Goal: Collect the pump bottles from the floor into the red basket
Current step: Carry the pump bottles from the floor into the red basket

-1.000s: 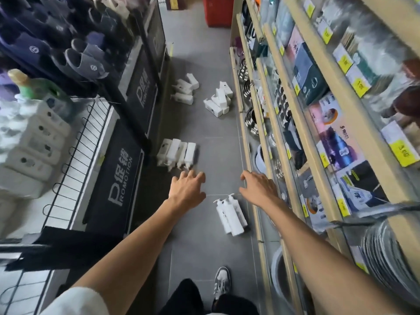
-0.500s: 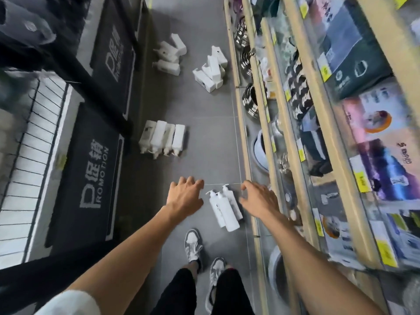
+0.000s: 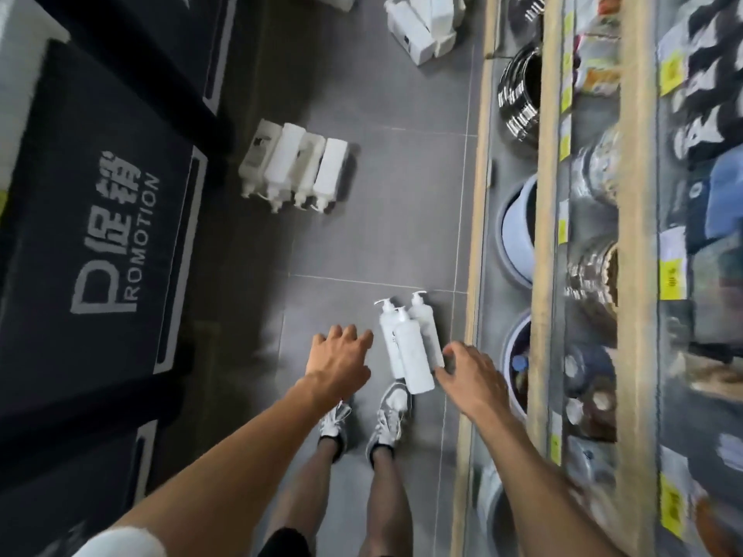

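Observation:
Three white round pump bottles (image 3: 408, 343) lie side by side on the grey floor tiles just in front of my shoes. My left hand (image 3: 339, 357) hovers to their left with fingers spread, holding nothing. To the bottles' right my right hand (image 3: 470, 375) is stretched out with relaxed fingers, also empty and not touching them. A row of several square white pump bottles (image 3: 295, 166) lies further up the aisle. Another pile of white bottles (image 3: 422, 28) lies at the top edge. The red basket is out of view.
A black promotion stand (image 3: 100, 243) walls the aisle on the left. On the right, wooden shelves (image 3: 546, 235) hold basins, steel bowls and packaged goods. My two white shoes (image 3: 362, 420) stand on the floor between them.
The view has tipped further down and moved forward. Both hands have dropped closer to the three round bottles, which now lie right at my feet. The red basket has left the view.

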The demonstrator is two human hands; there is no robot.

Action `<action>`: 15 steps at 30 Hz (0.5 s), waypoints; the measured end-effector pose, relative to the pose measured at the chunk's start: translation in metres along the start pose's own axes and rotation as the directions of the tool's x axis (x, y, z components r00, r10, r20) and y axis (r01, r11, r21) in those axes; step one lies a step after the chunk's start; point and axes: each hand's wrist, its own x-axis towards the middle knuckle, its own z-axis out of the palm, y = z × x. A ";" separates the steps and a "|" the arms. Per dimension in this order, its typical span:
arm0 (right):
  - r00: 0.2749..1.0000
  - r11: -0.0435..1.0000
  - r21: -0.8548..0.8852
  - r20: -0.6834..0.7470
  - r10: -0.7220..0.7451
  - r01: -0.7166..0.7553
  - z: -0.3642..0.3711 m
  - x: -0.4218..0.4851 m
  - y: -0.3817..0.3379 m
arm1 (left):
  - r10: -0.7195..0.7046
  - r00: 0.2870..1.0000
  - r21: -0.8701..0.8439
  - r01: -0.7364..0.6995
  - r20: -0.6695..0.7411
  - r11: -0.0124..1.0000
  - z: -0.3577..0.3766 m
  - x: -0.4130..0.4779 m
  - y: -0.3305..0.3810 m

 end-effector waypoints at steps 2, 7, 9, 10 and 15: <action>1.000 1.000 -0.010 0.026 0.001 -0.001 0.020 0.019 0.009 | 0.004 0.999 0.001 -0.004 0.042 1.000 0.026 0.021 0.002; 0.999 0.996 -0.088 0.036 -0.028 0.031 0.060 0.065 0.021 | -0.019 0.997 0.012 0.018 0.081 1.000 0.077 0.074 -0.001; 0.999 0.990 -0.129 0.017 -0.051 0.052 0.077 0.086 0.025 | -0.009 0.996 0.015 0.008 0.088 1.000 0.098 0.100 -0.003; 0.998 0.988 -0.140 0.006 -0.063 0.063 0.086 0.097 0.027 | -0.003 0.996 0.012 0.002 0.088 1.000 0.110 0.113 -0.003; 0.997 0.991 -0.115 0.000 -0.071 0.070 0.149 0.156 0.041 | -0.002 0.994 -0.036 0.006 0.108 0.999 0.177 0.184 -0.005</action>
